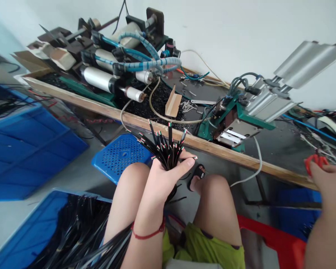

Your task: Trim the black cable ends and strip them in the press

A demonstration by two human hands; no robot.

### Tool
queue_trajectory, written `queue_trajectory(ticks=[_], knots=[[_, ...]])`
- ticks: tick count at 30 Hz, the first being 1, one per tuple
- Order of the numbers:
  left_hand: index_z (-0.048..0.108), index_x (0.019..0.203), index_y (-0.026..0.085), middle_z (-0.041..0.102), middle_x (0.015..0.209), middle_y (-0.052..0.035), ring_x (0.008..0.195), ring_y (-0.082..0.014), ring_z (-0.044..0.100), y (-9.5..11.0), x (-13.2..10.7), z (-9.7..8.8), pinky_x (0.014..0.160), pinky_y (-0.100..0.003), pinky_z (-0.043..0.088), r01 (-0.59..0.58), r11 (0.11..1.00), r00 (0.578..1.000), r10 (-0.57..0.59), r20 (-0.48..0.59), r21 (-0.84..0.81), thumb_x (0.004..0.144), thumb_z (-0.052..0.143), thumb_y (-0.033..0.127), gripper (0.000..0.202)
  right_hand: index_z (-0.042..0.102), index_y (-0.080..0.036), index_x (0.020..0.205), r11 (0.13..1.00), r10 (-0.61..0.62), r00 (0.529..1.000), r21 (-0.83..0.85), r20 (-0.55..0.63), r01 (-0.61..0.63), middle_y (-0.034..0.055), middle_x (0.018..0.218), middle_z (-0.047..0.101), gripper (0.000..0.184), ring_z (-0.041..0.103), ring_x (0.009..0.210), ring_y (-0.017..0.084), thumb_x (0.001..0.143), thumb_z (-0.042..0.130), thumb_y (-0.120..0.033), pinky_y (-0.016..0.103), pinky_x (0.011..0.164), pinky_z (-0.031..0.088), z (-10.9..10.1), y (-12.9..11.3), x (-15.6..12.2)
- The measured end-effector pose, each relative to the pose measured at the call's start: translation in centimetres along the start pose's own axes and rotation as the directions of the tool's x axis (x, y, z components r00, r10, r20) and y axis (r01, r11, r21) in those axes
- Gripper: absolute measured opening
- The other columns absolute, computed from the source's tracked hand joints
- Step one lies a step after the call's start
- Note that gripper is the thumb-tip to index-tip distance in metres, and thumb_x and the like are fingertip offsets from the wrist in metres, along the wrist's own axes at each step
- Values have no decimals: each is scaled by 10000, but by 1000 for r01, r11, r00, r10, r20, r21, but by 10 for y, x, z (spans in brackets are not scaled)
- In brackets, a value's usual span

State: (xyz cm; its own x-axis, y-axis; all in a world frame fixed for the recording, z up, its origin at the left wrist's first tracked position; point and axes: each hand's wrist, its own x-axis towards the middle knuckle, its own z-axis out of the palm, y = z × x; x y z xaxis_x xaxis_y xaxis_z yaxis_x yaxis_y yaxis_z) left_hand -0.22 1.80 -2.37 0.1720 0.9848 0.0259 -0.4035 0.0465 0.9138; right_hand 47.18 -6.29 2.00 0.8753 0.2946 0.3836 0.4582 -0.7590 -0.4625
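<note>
My left hand (168,177) is closed around a bundle of black cables (169,151) above my knees. The cable ends fan out upward and show small red, green and white wire tips. Long black strands trail below and behind my forearm, which wears a red cord bracelet (148,235). Over the right part of the bench, my right hand (326,175) has its fingers on a red-handled hand tool (316,162). The tool's dark working end points away from me, too small to name its exact kind.
A wood-edged bench (280,172) crosses ahead, bearing a pneumatic press (235,123) and an air-cylinder machine (106,78) with blue hoses. Black scraps and a cardboard piece (173,102) lie between them. A blue stool (120,157), blue crates (30,149) and a red stool (280,239) surround my legs.
</note>
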Motion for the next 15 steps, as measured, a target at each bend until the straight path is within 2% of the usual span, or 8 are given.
queue_trajectory(ticks=[1, 3, 5, 7, 8, 10, 12, 15], knots=[[932, 828, 214, 851, 911, -61, 506, -58, 419, 0, 0, 0, 464, -249, 333, 8, 1000, 1000, -8, -10, -13, 785, 991, 267, 90, 459, -169, 263, 985, 110, 993, -141, 45, -102, 384, 841, 815, 782, 845, 1064, 570, 647, 1109, -374, 552, 667, 276, 0, -12, 2], [930, 832, 205, 846, 889, -58, 500, -51, 393, -1, 0, 1, 467, -249, 315, 19, 999, 1000, -19, -22, -28, 767, 1000, 274, 118, 569, -150, 351, 962, 144, 990, -234, 10, -137, 405, 971, 841, 579, 821, 1203, 573, 645, 1068, -135, 536, 682, 308, -2, -33, -15], [929, 837, 194, 829, 850, -54, 499, -51, 384, -2, -1, 2, 465, -250, 290, 25, 999, 999, -25, -25, -26, 757, 1003, 286, 142, 732, -139, 519, 998, -17, 995, -62, -94, 12, 337, 971, 869, 325, 852, 1130, 483, 681, 953, 34, 519, 703, 379, -4, -47, -60], [925, 850, 187, 779, 767, -37, 491, -54, 381, -3, -1, 2, 457, -247, 258, 34, 999, 999, -35, -24, -21, 774, 996, 311, 162, 865, -155, 723, 949, -176, 980, 248, -90, 193, 221, 893, 880, 170, 850, 925, 363, 779, 871, 5, 502, 750, 491, -3, -59, -123], [922, 859, 185, 739, 716, -22, 485, -54, 377, -4, -2, 2, 454, -243, 244, 43, 999, 999, -44, -23, -20, 790, 989, 328, 173, 908, -179, 853, 841, -316, 949, 466, 8, 276, 180, 936, 890, 119, 834, 878, 318, 865, 837, -83, 479, 770, 544, -2, -66, -157], [909, 874, 180, 637, 617, 15, 467, -55, 364, -6, -2, 2, 447, -236, 228, 64, 998, 998, -64, -29, -19, 812, 980, 362, 205, 930, -239, 1113, 588, -634, 754, 741, 174, 324, 145, 1160, 896, 202, 813, 895, 276, 976, 813, -330, 432, 786, 606, 1, -86, -221], [889, 883, 173, 575, 575, 41, 450, -54, 356, -7, -3, 2, 436, -231, 227, 71, 997, 997, -72, -40, -18, 815, 978, 379, 234, 880, -262, 1301, 457, -767, 595, 854, 239, 247, 122, 1273, 869, 312, 752, 788, 201, 1020, 780, -355, 355, 704, 606, 5, -112, -268], [859, 895, 163, 589, 583, 43, 438, -50, 368, -6, -3, 2, 423, -219, 239, 62, 998, 997, -63, -45, -32, 821, 970, 375, 251, 862, -226, 1219, 363, -803, 550, 921, 231, 144, 80, 1072, 865, 232, 665, 647, 150, 1055, 707, -279, 296, 598, 546, 9, -146, -304]])
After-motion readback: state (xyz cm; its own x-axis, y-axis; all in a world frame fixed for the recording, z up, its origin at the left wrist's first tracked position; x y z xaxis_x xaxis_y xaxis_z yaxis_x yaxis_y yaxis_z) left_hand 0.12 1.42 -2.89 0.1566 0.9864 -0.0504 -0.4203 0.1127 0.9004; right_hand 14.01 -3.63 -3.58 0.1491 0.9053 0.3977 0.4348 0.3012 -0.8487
